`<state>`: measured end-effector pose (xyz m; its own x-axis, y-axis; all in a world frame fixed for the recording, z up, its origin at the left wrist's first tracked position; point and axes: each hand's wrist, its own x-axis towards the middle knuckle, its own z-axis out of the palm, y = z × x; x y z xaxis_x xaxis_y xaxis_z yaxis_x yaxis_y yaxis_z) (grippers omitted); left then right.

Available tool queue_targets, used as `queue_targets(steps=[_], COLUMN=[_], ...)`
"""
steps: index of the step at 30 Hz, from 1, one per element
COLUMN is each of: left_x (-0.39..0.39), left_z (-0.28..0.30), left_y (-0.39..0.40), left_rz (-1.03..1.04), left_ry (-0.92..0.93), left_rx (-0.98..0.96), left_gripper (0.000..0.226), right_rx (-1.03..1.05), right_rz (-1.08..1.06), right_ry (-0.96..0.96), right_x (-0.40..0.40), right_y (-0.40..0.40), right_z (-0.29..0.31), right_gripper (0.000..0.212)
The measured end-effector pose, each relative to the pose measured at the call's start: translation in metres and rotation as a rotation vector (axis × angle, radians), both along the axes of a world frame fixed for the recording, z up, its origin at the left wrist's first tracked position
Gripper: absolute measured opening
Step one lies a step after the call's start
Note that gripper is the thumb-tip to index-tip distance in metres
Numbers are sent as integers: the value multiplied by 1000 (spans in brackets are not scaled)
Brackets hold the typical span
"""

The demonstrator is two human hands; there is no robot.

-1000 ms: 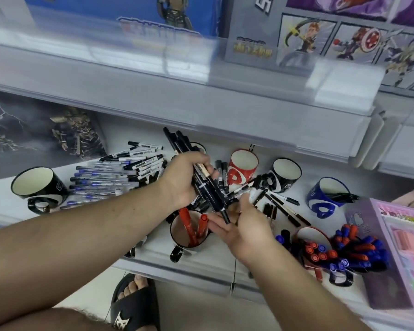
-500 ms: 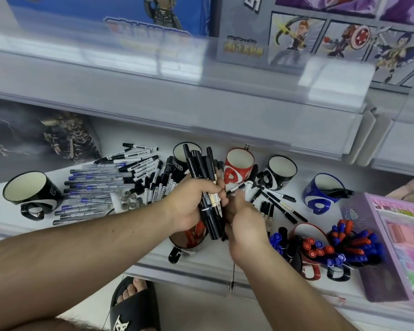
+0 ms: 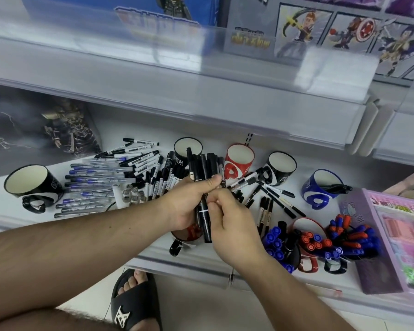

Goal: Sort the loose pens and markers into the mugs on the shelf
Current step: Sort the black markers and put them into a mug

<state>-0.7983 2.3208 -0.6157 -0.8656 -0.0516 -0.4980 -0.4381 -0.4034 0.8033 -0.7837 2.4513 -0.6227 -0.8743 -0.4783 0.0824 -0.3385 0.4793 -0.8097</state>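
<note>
Left hand (image 3: pixel 189 201) grips a bundle of black markers (image 3: pixel 202 173), fingers & thumb curled round it; caps fan upward, lower ends poke out below the palm. Right hand (image 3: pixel 227 220) sits against the bundle's lower part w/ fingers curled, fingertips pinching at one marker, though the exact contact is hidden behind the knuckles.

A mug w/ red markers (image 3: pixel 189 235) sits right under both hands, mostly covered; only its handle & a bit of red show. Behind the bundle, a black mug (image 3: pixel 187 146) is partly blocked. Red mug (image 3: pixel 239 161), another black mug (image 3: pixel 281 168) & blue mug (image 3: pixel 320 187) lie on the shelf (image 3: pixel 213 256) to the right. Loose pens (image 3: pixel 93 182) are piled left, beside a far-left black mug (image 3: pixel 31 185). Front right, mugs stuffed w/ red & blue capped markers (image 3: pixel 320 240) overlap; can't separate them cleanly. Pink pack (image 3: pixel 402 237) is cut off at the right edge.
</note>
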Motion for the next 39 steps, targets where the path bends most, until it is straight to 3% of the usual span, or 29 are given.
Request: queue_targets(steps=[3, 7, 13, 15, 18, 21, 23, 28, 30, 32, 36, 39], left_x=[-2, -6, -3, -2, 3, 4, 3, 1, 0, -3, -9, -7], left_z=[-7, -18, -21, -17, -8, -5, -4, -5, -6, -6, -4, -8], left_y=[-5, -6, 12, 21, 35, 44, 47, 55, 59, 60, 57, 60], left_rz=[46, 130, -2, -55, -137, -257, -312, -477, -493, -446, -316, -307], left_ry=[-94, -224, -226, -197, -153, -28, 19, 118, 101, 33, -30, -54], left_rx=[29, 138, 195, 194, 114, -67, -97, -77, -141, -196, -216, -258], left_gripper=[14, 13, 11, 19, 28, 36, 32, 3, 9, 19, 21, 23], right_rx=[245, 449, 398, 266, -142, -661, -884, -1139, -1144, -1000, -320, -108], right_rz=[90, -68, -47, -62, -225, -366, -382, -408, -429, -468, -622, -663], right_ry=[72, 285, 42, -24, -457, -931, -1165, -1351, -1337, -1180, -434, -195], right_x=[2, 16, 12, 12, 8, 5, 5, 7, 7, 5, -5, -9], right_y=[4, 2, 13, 19, 26, 37, 50, 79, 92, 111, 174, 205], right_z=[3, 2, 0, 2, 3, 6, 10, 13, 14, 20, 36, 43], right_gripper=[17, 65, 52, 42, 19, 25, 28, 35, 36, 25, 11, 18])
